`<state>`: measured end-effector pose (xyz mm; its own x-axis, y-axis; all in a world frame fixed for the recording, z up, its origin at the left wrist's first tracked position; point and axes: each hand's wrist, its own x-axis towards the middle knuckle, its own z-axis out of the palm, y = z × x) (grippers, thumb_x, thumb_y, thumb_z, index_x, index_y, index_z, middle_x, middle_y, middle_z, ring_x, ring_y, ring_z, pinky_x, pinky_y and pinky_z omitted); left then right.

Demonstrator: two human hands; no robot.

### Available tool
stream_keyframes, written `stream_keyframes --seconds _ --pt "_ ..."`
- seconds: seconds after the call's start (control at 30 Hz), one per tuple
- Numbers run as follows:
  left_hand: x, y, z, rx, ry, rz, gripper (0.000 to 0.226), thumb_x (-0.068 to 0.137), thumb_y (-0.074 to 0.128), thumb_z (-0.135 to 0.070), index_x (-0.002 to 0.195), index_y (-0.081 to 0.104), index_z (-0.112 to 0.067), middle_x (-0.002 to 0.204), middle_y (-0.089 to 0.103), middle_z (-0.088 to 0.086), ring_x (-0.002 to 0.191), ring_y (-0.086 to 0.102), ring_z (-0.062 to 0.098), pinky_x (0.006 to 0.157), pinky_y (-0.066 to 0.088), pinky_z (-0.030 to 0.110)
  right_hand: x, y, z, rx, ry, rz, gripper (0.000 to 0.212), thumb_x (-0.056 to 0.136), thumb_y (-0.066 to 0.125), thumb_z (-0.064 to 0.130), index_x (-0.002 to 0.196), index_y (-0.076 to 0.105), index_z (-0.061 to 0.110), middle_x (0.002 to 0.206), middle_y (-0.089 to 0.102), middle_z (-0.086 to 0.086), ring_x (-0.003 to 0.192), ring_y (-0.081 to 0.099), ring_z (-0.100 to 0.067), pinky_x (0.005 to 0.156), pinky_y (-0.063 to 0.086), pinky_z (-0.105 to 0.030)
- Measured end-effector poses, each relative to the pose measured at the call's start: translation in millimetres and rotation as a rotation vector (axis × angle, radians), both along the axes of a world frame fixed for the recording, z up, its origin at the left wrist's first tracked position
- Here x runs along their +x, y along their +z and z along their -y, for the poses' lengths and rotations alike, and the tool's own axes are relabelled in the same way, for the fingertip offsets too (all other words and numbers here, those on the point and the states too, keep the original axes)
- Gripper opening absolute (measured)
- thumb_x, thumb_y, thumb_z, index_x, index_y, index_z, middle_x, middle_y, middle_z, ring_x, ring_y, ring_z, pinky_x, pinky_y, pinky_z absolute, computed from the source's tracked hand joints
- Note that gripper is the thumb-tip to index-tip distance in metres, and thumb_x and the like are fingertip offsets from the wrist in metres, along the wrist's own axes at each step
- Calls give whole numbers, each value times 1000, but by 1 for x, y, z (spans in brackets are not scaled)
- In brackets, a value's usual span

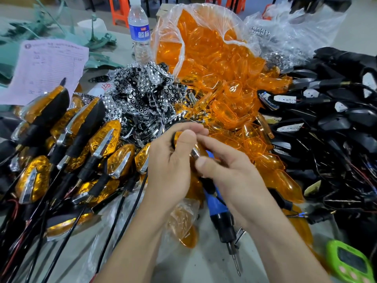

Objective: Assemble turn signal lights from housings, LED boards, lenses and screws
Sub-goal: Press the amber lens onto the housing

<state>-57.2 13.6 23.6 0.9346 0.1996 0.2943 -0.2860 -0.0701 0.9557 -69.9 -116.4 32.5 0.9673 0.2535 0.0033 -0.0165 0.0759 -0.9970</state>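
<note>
Since the piece needs steadying from both sides, the left hand [173, 160] curls round the half-built turn signal light [177, 137] while the right hand [230, 172] pinches it between thumb and forefinger, probably seating a part. Orange lenses [214, 82] lie heaped just beyond the hands, black housings [326, 123] to their right and finished lights [67, 135] to their left, all within reach. Fingers hide most of the light. Whether the blue screwdriver [216, 203] under the right hand is gripped or only lies on the bench [193, 268] cannot be told.
</note>
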Motion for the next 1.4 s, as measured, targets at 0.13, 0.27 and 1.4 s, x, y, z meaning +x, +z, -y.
stream_keyframes --seconds 0.13,0.27,1.4 --pt "1 -10 3 -37 -110 123 31 103 45 -22 104 74 -11 120 76 -2 130 64 20 109 50 41 4 7 0 220 42 -212 23 98 61 22 106 82 26 110 78 -7 105 71 -19 97 55 -41" --pt "2 -16 2 -15 -167 97 37 104 41 -34 115 75 -27 148 61 -8 148 44 10 122 36 39 3 11 -3 222 39 -242 22 102 60 14 108 81 13 106 79 -12 100 74 -20 87 61 -35" --pt "1 -6 25 -460 72 -106 30 79 50 -40 78 76 -25 77 70 -3 74 66 13 59 52 30 -3 14 -41 206 -100 -206 29 102 56 7 83 75 20 72 66 8 64 60 2 54 44 -11"
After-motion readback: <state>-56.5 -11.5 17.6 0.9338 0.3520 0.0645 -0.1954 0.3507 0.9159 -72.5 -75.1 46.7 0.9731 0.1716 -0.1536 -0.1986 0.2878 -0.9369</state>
